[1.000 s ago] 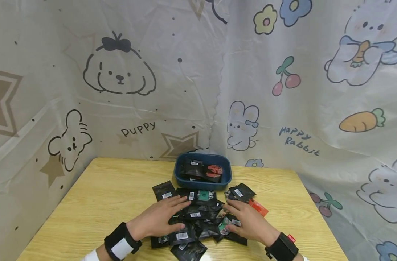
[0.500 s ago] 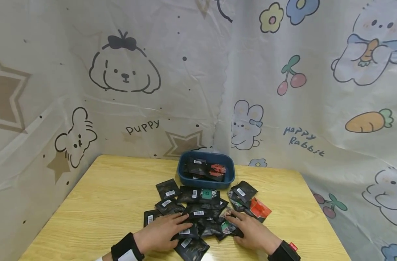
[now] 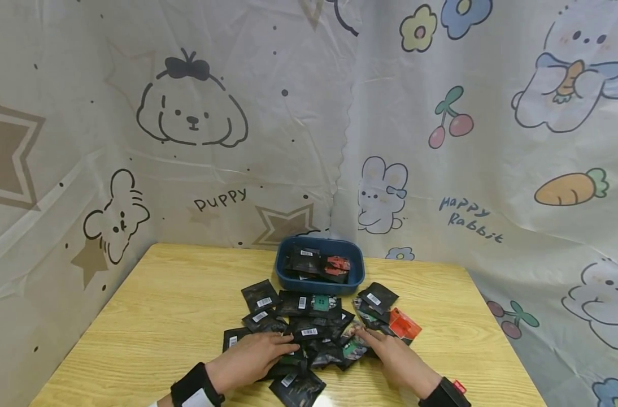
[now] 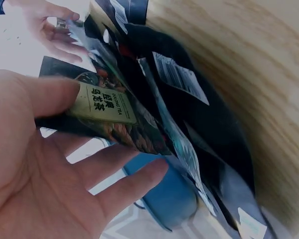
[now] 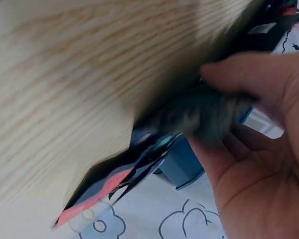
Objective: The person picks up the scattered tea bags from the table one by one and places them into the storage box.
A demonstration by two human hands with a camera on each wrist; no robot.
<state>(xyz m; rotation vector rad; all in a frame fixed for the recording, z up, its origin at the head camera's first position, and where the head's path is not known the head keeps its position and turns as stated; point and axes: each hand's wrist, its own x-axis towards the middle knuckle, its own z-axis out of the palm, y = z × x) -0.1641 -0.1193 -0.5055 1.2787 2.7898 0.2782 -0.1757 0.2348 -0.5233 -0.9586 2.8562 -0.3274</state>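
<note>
Several black tea packets [image 3: 321,353] lie in a loose pile on the table. My left hand [image 3: 250,357] is at the pile's front left, pinching a tea packet [image 4: 109,107] with a yellow oolong tea label; the thumb lies over the label, other fingers behind. On the right side of the pile, my right hand [image 3: 403,362] holds a dark packet [image 5: 199,112] between thumb and fingers. That packet is blurred in the right wrist view and mostly hidden under the hand from above.
A blue bin [image 3: 319,288] holding several packets stands behind the pile. A red-fronted packet [image 3: 404,325] lies at the pile's right beside black ones. The wooden table [image 3: 182,282] meets a patterned cloth [image 3: 268,169] at its back.
Both hands first drew back toward me from over the pile. In the last half second, the left hand tilted a packet up, and the right hand lifted a dark packet from beside the green-labelled one.
</note>
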